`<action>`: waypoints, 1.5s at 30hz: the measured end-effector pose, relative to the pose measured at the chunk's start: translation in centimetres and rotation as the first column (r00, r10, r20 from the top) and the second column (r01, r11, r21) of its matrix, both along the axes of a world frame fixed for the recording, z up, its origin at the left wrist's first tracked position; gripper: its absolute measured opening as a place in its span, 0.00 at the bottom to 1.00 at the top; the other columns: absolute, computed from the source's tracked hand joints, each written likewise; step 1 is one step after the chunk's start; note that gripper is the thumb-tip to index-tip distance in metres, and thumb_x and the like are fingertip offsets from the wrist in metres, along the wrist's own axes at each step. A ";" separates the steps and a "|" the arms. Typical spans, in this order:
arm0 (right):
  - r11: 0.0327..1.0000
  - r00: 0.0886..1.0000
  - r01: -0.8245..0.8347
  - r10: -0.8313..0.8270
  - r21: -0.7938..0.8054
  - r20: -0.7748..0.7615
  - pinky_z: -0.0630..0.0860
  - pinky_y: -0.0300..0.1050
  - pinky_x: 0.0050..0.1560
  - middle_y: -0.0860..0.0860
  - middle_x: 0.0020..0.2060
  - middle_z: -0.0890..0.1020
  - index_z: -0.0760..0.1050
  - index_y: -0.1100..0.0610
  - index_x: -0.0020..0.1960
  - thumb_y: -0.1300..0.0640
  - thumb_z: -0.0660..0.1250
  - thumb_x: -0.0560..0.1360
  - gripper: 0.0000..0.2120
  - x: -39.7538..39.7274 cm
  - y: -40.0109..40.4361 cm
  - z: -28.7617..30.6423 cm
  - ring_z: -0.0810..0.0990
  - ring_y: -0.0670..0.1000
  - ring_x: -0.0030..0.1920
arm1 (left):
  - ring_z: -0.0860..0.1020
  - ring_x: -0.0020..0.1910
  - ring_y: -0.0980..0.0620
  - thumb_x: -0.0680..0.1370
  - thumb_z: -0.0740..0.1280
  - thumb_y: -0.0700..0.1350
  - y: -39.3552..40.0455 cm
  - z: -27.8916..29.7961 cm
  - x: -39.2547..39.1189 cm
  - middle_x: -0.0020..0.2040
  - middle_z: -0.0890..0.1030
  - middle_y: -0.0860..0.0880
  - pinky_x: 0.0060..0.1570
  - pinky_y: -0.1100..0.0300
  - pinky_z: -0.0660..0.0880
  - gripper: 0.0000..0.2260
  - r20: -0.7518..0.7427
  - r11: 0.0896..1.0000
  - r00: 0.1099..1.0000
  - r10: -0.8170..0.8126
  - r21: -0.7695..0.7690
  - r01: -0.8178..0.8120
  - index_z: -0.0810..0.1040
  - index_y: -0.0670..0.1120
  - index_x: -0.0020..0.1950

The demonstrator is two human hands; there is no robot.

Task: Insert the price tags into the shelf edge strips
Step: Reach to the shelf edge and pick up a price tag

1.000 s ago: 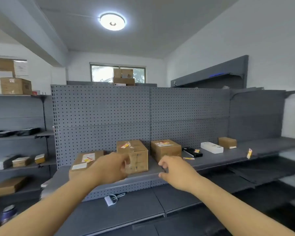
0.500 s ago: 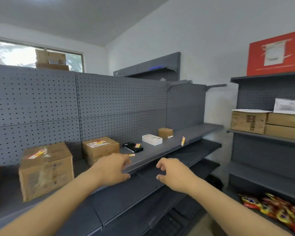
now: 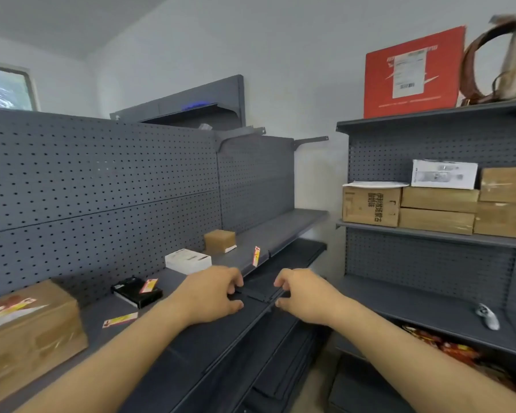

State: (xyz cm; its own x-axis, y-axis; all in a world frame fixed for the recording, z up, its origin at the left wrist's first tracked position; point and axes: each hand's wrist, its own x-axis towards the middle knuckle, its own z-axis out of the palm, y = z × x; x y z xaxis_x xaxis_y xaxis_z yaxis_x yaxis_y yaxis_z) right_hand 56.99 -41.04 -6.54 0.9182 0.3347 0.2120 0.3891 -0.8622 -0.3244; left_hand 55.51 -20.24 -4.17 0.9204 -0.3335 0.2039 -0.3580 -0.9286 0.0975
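Cardboard box (image 3: 371, 206) on the right-hand shelf: printed Chinese characters, too blurred to read. Red box (image 3: 411, 74): shipping label, illegible.

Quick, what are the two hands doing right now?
Left hand: fingers curled at the shelf edge strip; cannot tell if it holds anything.
Right hand: the same, cannot tell.

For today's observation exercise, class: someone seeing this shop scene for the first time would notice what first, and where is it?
First, the two bare hands at centre: the left hand and right hand reach to the front edge of the grey shelf. Next, the bright red box stands out on top of the right-hand shelving unit. Small red and yellow price tags also catch the eye, one lying flat on the shelf and one at its front edge.
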 end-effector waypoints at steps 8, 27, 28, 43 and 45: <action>1.000 0.994 0.021 -0.022 -0.009 -0.111 0.74 0.44 0.53 0.53 0.56 0.79 0.72 0.55 0.61 0.51 0.69 0.73 0.18 13.4 -1.7 -3.1 0.76 0.52 0.54 | 0.76 0.52 0.52 0.74 0.68 0.55 -1.3 -4.1 14.3 0.54 0.78 0.53 0.53 0.53 0.76 0.16 -0.004 0.998 0.998 -0.057 -0.025 0.057 0.73 0.52 0.59; 0.974 0.954 -0.207 0.180 -0.094 -0.242 0.74 0.48 0.58 0.52 0.59 0.77 0.71 0.52 0.62 0.50 0.68 0.73 0.19 48.1 -3.9 -9.5 0.76 0.52 0.57 | 0.77 0.50 0.47 0.73 0.68 0.55 -4.4 -11.7 46.1 0.54 0.79 0.48 0.44 0.56 0.71 0.15 -0.009 0.979 0.979 0.205 -0.024 -0.205 0.73 0.50 0.55; 0.966 0.947 -0.240 0.211 -0.100 -0.241 0.74 0.47 0.58 0.52 0.60 0.77 0.72 0.52 0.62 0.50 0.69 0.73 0.19 49.9 -3.6 -9.5 0.75 0.52 0.58 | 0.77 0.49 0.47 0.73 0.68 0.56 -4.4 -11.9 47.4 0.53 0.79 0.48 0.42 0.57 0.70 0.15 -0.008 0.975 0.975 0.223 -0.002 -0.223 0.73 0.50 0.54; 0.733 0.768 -0.635 0.631 -0.243 -0.105 0.73 0.51 0.51 0.55 0.59 0.71 0.66 0.52 0.65 0.63 0.65 0.73 0.21 63.7 4.8 -11.2 0.69 0.56 0.58 | 0.77 0.54 0.46 0.71 0.66 0.61 -0.5 -15.4 55.9 0.57 0.78 0.48 0.47 0.55 0.71 0.23 -0.184 0.880 0.867 0.464 0.207 -0.427 0.72 0.51 0.61; 0.640 0.701 -0.697 0.704 -0.324 -0.117 0.73 0.51 0.47 0.55 0.56 0.72 0.68 0.53 0.63 0.63 0.66 0.72 0.20 64.5 5.7 -11.1 0.71 0.56 0.56 | 0.78 0.53 0.48 0.70 0.67 0.63 -0.1 -15.4 56.3 0.56 0.79 0.49 0.48 0.55 0.71 0.23 -0.195 0.881 0.864 0.465 0.204 -0.428 0.72 0.52 0.60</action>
State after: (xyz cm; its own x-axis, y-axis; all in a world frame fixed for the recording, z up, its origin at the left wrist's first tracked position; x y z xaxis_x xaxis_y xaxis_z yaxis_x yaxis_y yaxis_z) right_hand 121.52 -35.38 -17.66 0.3776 0.9258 -0.0168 0.9232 -0.3778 -0.0703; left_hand 111.76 -20.32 -19.54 0.9920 0.1150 -0.0520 0.1138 -0.9932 -0.0258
